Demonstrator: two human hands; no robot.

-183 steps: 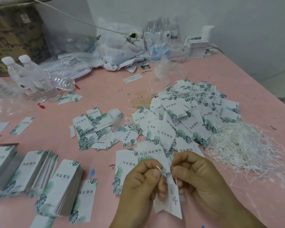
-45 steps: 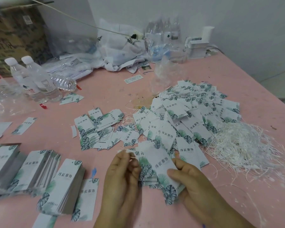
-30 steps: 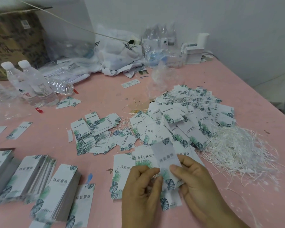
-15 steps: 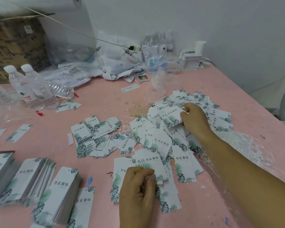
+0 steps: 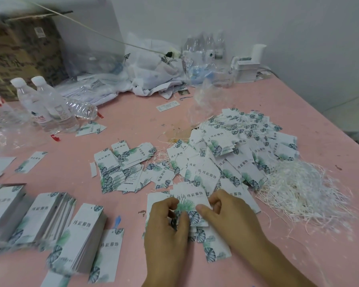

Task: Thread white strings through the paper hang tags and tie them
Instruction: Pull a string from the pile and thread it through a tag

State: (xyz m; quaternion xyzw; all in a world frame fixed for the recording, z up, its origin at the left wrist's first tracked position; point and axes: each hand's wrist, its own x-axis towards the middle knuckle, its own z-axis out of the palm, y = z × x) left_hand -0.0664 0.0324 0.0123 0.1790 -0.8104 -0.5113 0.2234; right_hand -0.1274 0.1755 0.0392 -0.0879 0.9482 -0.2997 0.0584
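Tags (image 5: pixel 192 200): both left hand (image 5: pixel 166 230) and right hand (image 5: pixel 230 216) pinched one.
Done: strung heap (image 5: pixel 243 141), 1 o'clock.
Left: stacks (image 5: pixel 71 230), 9 o'clock; strings (image 5: pixel 305 191).

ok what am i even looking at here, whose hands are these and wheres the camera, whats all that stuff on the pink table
No machine here: a person wears a camera on the head, looking down at their own hands. The left hand and right hand both pinch a paper hang tag with a leaf print. On the pink table lie a heap of tags, loose white strings, neat tag stacks and water bottles. Whether a string is in the fingers cannot be seen.
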